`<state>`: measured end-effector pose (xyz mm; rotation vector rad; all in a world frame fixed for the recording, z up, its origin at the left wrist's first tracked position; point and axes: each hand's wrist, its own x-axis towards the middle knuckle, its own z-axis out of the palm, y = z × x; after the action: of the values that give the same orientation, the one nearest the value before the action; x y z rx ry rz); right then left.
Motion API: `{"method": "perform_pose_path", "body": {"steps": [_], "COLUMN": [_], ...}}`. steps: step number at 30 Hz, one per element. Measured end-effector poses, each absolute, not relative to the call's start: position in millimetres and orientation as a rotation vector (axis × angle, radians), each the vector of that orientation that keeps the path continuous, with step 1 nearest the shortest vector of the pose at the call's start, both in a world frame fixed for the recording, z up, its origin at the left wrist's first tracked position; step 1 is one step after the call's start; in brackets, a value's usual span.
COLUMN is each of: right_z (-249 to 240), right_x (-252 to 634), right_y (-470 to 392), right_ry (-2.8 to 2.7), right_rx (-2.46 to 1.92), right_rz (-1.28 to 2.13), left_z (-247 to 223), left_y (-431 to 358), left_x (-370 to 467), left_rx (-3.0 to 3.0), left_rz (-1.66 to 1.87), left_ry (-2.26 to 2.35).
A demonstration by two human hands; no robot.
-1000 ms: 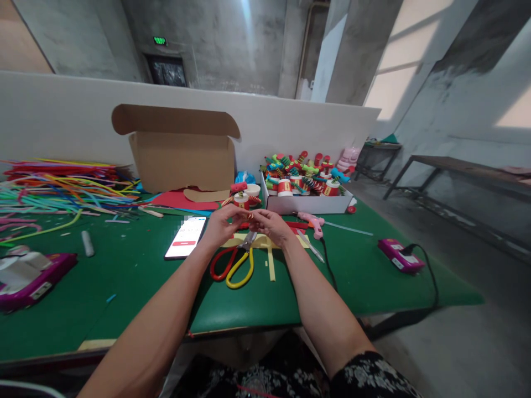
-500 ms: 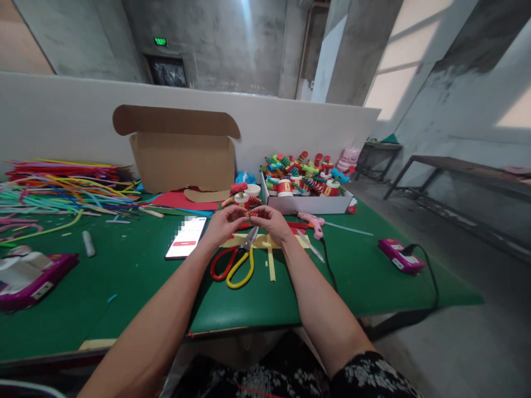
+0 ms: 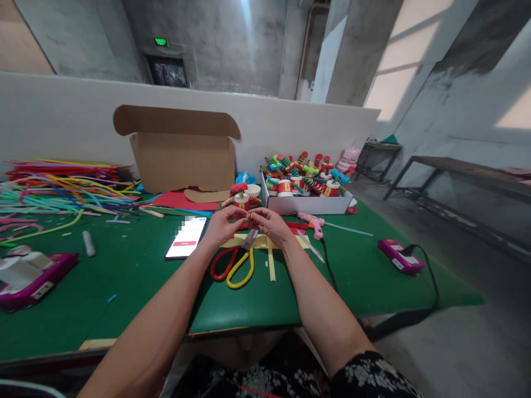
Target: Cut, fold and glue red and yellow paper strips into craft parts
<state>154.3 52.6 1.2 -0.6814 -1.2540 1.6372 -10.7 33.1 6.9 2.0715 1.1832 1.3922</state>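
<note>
Closer together now in the head view, the left hand (image 3: pixel 223 226) and right hand (image 3: pixel 270 225) both pinch a tiny red and yellow folded strip (image 3: pixel 249 216). It is near the tips of big metal scissors with red and yellow handles (image 3: pixel 245 247).

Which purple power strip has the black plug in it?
The right-hand power strip, where a black plug sits; the left one holds white adapters instead.
</note>
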Motion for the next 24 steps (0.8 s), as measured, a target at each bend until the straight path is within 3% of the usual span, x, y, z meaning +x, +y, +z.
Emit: {"method": "perform_pose_path", "body": {"steps": [24], "right_z": [3.7], "right_x": [155.5], "right_y": [57.7], "right_ry": [-1.203], "right_rx": [-0.778], "right_rz": [1.649], "left_z": [7.3], "left_y": [33.1], "left_x": [-10.3], "left_rx": [1.924], "left_rz": [1.417], "left_ry": [1.225]}}
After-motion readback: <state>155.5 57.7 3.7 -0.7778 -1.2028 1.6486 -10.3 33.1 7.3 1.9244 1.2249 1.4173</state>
